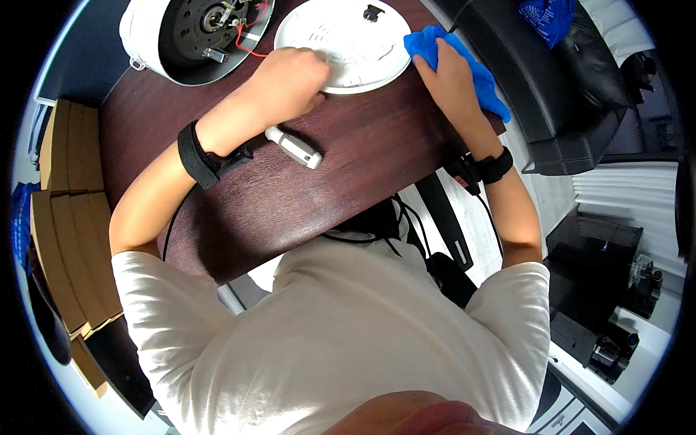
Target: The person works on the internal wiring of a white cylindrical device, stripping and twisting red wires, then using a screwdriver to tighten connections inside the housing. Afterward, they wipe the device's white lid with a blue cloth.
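Observation:
My left hand (293, 81) is curled at the near left rim of a round white plastic cover (355, 61), its fingertips mostly hidden; it appears to grip that rim. A small black part (373, 13) lies on the cover's far side. Bunched under my right hand (451, 81) is a blue cloth (487, 90), held by its fingers right beside the cover's right rim. Below my left wrist a screwdriver with a grey and white handle (296, 148) rests on the dark wooden table (312, 206); its shaft is out of sight.
An opened white appliance housing (148, 43) with red wires (250, 51) and metal parts inside stands at the far left. Black straps with cables circle both wrists. Cardboard boxes (76, 246) are stacked to the left, and a black leather sofa (558, 87) is at the right.

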Tool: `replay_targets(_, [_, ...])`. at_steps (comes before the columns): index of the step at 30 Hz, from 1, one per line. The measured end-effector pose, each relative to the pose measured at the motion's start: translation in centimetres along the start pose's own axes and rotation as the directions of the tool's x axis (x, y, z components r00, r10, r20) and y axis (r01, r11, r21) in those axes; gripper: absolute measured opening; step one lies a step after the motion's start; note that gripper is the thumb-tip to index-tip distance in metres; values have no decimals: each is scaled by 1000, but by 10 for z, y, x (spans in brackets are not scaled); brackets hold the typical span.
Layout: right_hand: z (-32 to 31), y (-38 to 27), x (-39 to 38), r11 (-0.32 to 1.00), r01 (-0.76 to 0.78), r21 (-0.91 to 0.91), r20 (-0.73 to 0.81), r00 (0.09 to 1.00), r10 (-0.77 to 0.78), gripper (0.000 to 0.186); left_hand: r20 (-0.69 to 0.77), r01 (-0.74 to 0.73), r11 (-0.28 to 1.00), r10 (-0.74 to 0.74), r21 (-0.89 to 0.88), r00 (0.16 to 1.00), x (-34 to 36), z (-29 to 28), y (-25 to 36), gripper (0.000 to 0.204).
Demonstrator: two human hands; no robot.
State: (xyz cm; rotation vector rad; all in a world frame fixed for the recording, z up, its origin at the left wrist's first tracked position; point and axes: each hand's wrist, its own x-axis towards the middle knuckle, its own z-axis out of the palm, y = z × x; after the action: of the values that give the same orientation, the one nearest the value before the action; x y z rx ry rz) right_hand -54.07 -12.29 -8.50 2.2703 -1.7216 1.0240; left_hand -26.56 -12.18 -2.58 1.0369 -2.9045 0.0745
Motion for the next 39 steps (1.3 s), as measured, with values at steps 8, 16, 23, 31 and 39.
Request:
replay_targets(8, [-6, -10, -8, 1000, 25, -3, 13, 1000, -25, 27, -64, -131, 990, 128, -44, 990, -2, 14, -7, 8])
replay_targets(16, [-17, -42, -24, 995, 55, 79, 113, 992, -64, 25, -83, -148, 988, 145, -38, 986, -1, 14, -5, 9])
replay_targets(23, [-10, -90, -40, 962, 250, 114, 161, 950, -266, 20, -133, -146, 987, 135, -74, 982, 0, 14, -2, 9])
replay_targets(31, [-3, -102, -33, 957, 290, 8, 179, 941, -287, 23, -173, -143, 981, 119, -133, 978, 11, 22, -8, 9])
replay_targets(39, [-14, -69, -19, 941, 258, -218, 239, 949, -205, 24, -143, -74, 954, 34, -290, 989, 11, 24, -5, 20])
